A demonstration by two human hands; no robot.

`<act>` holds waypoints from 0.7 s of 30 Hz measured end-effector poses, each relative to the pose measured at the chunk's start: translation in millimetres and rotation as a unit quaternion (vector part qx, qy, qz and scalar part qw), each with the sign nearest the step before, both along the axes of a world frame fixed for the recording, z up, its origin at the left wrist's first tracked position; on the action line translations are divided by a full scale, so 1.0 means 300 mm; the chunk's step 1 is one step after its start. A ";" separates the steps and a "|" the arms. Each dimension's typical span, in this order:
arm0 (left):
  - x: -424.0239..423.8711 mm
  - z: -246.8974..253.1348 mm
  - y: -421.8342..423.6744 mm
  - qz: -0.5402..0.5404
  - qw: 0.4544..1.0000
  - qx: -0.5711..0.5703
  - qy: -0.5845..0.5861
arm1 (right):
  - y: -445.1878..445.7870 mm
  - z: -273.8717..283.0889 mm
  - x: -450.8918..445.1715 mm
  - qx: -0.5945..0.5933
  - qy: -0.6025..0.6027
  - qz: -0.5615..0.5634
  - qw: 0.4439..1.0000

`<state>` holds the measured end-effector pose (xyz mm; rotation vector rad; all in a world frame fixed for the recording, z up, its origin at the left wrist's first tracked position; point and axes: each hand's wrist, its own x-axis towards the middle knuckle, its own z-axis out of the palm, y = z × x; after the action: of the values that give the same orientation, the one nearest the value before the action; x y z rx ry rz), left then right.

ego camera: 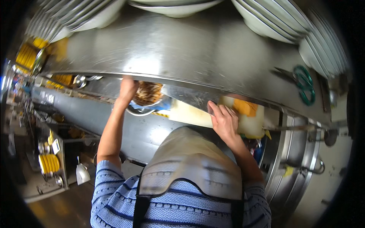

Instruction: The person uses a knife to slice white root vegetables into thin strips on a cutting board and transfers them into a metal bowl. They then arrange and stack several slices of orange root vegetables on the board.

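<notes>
My left hand (128,89) is at the left side of a bowl of shredded brown food (148,93), its fingertips partly hidden below the steel shelf's edge. Whether those fingers grip the rim, I cannot tell. My right hand (225,119) is closed around the right end of a broad, flat metal blade (189,97), which looks like a cleaver. Its far side passes out of sight under the shelf, and its left end comes close to the bowl. Beneath the blade lies a pale cutting board (189,113). A blue cloth or bag (164,104) shows under the bowl.
Overhead, the steel shelf (176,48) carries stacked white bowls (273,20) and green-handled scissors (304,85). An orange-brown block (245,107) sits on a pale board to the right. A round metal container (139,111) is below the food bowl. A sink (298,139) stands far right.
</notes>
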<state>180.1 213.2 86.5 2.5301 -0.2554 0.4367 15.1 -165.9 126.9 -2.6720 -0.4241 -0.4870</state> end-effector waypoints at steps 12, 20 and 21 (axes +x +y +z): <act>-0.165 0.006 -0.694 -0.225 0.961 -0.042 0.157 | -0.350 -0.221 -0.304 0.127 0.013 -0.381 0.916; -0.210 -0.127 -1.007 -0.385 0.879 -0.106 0.261 | -0.528 -0.359 -0.300 0.150 0.052 -0.436 0.886; -0.205 -0.142 -1.027 -0.385 0.876 -0.110 0.269 | -0.543 -0.378 -0.287 0.153 0.067 -0.440 0.883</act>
<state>118.7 -95.0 43.8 1.9963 -0.8813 -0.5155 -71.0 -328.9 13.4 -2.4210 0.8850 -0.5397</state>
